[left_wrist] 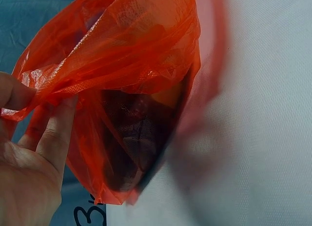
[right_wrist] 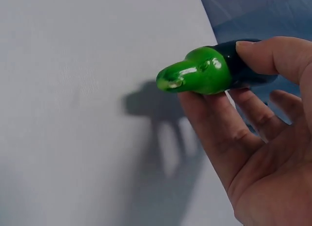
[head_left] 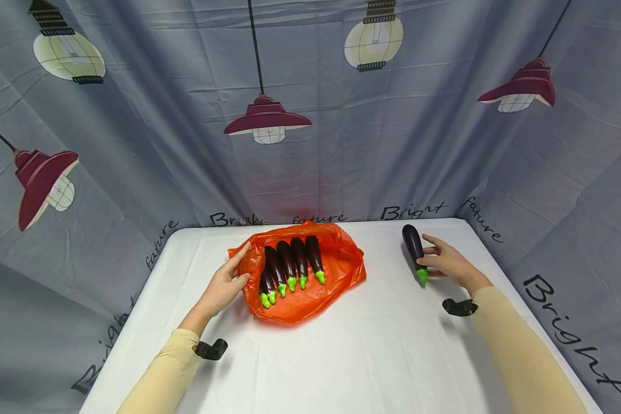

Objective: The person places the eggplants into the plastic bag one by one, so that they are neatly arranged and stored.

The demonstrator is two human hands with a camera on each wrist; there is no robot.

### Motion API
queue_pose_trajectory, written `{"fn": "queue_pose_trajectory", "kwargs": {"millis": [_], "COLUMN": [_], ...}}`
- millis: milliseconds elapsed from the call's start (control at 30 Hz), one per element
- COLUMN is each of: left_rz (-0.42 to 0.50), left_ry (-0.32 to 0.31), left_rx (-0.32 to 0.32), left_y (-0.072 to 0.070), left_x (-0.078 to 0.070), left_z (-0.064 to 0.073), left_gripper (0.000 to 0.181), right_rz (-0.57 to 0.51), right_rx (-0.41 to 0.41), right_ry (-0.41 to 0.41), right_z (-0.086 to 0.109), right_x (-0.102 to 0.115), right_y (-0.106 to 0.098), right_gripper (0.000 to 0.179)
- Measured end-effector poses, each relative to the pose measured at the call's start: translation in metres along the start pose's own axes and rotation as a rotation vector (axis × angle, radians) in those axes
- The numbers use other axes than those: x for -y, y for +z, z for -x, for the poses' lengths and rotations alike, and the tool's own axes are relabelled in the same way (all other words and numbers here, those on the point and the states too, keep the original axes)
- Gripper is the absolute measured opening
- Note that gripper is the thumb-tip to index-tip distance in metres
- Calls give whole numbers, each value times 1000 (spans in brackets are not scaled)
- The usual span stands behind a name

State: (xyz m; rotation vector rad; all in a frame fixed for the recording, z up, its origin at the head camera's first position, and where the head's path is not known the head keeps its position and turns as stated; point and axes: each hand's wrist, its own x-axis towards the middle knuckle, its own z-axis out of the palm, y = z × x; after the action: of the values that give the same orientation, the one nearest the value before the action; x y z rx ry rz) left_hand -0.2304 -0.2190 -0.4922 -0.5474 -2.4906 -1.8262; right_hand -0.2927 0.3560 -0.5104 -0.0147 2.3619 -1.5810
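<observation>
My left hand [head_left: 225, 288] pinches the left edge of an orange-red plastic bag [head_left: 336, 287], thumb and fingers meeting on the thin film in the left wrist view. Several dark purple eggplants [head_left: 287, 259] with bright green stems lie side by side in the bag's mouth, stems toward me. Over at the right of the table, my right hand [head_left: 449, 263] holds one more eggplant [head_left: 411, 241] near its stem end. In the right wrist view the thumb presses on its dark body, while fingers [right_wrist: 214, 123] support the green cap [right_wrist: 207, 72] from the other side.
A white cloth covers the table [head_left: 310, 368]. Behind and along both sides hangs a grey-blue curtain [head_left: 310, 172] printed with lamps and lettering. A black wrist camera sits on each forearm, the left one [head_left: 211, 349] over the table's front left, the right one [head_left: 460, 307] beside the right hand.
</observation>
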Motion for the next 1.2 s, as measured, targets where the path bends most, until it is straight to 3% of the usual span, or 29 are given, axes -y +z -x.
{"fn": "queue_pose_trajectory", "kwargs": {"millis": [233,567,1200], "left_rz": [-12,9,11], "left_ry": [-18,7,18], "left_rx": [-2,0,6], "left_y": [0,0,0], "left_x": [0,1,-3], "left_z": [0,0,1], "left_gripper": [75,75,75], "right_rz": [-82,-142,-147], "right_rx": [41,96,212], "right_ry": [-58,-120,-176], "right_z": [1,2,10], "right_x": [8,25,54], "right_y": [15,41,77], "right_gripper": [97,89,83]}}
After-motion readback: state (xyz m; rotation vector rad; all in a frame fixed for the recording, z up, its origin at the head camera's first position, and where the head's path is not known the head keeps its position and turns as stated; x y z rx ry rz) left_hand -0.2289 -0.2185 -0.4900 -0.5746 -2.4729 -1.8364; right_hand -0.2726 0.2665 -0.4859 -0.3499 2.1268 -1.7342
